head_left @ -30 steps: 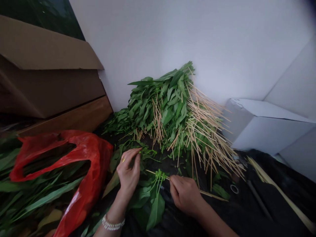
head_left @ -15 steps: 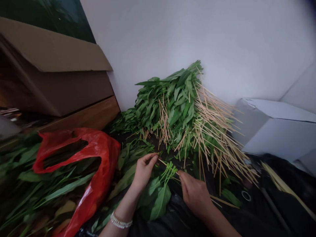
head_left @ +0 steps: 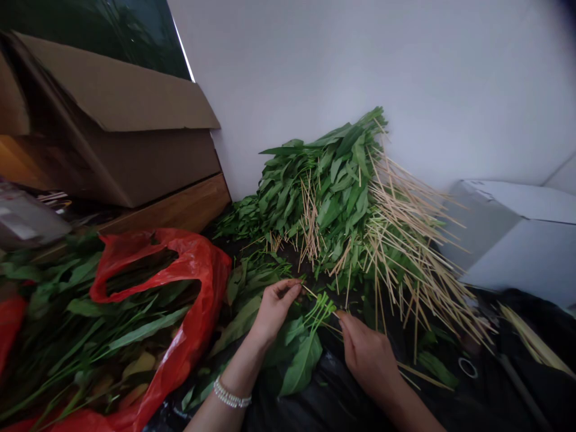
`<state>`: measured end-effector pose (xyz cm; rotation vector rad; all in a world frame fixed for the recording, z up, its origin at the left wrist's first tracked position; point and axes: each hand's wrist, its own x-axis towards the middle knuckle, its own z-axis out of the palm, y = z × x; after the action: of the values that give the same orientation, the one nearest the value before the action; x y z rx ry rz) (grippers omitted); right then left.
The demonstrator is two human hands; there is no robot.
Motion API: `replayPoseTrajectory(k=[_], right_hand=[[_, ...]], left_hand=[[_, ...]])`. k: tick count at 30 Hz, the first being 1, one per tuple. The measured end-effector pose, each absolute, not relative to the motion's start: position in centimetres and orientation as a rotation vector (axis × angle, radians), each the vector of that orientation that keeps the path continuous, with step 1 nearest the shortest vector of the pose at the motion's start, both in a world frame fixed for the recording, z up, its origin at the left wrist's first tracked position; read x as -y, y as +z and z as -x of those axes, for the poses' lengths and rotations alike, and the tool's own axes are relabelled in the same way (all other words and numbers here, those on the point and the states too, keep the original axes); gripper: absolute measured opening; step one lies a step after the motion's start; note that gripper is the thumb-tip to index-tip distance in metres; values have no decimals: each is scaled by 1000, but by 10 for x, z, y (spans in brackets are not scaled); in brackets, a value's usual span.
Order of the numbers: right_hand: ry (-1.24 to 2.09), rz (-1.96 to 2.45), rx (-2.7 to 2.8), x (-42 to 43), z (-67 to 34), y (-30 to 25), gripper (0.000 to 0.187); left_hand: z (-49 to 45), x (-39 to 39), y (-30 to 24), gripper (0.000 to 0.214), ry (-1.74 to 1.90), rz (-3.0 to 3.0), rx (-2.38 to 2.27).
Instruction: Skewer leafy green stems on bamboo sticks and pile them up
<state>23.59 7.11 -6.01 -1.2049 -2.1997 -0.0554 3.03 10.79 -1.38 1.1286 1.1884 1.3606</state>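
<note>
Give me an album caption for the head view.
Right hand holds a thin stick strung with leaf stems, left hand near its tip, leafy pile behind.

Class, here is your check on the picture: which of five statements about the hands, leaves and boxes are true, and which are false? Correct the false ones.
1. The right hand grips a thin wooden stick bearing green leaf stems. True.
2. The beaded bracelet is on the right wrist. False: the beaded bracelet is on the wrist of the left hand.
3. A red plastic bag lies to the left of both hands. True.
4. The white box stands to the left of the leaf pile. False: the white box is to the right of the leaf pile.
5. The brown cardboard box has a flap sticking out. True.
</note>
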Motion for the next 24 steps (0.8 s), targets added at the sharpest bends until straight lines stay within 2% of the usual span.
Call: replayPoseTrajectory(k=[24], right_hand=[[-83,1227,2197,-72,-236,-60,34]], left_hand=[[-29,-108,-14,27,1328,-1160,-1250]])
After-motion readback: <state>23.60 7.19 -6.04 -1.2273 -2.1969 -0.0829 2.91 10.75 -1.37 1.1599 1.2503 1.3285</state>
